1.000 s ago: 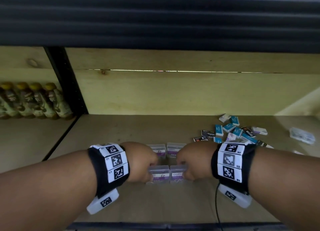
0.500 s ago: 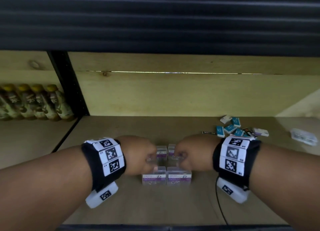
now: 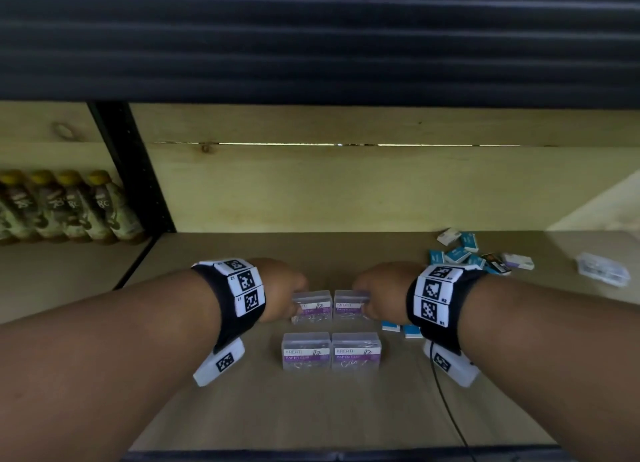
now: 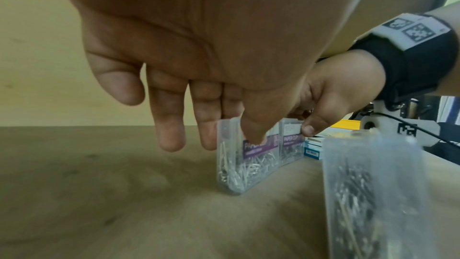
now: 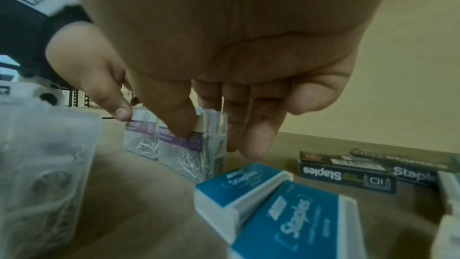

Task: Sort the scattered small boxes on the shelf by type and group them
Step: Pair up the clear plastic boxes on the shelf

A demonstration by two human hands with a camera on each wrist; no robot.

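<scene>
Head view from above and behind, facing down into the shelf (image 3: 346, 409); wrist views close under each palm, facing inward, sharing the paper clip boxes (image 3: 330, 307).

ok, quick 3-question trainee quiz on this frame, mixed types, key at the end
1. True or false: each hand holds one clear paper clip box.
2. How many clear paper clip boxes stand grouped mid-shelf? A) two B) four C) six
3. Fill in: the blue boxes by the right wrist are printed "____".

Key:
1. True: left hand on the rear left box, right hand on the rear right box.
2. B, counting the front pair.
3. Staples, on the blue boxes.
</scene>
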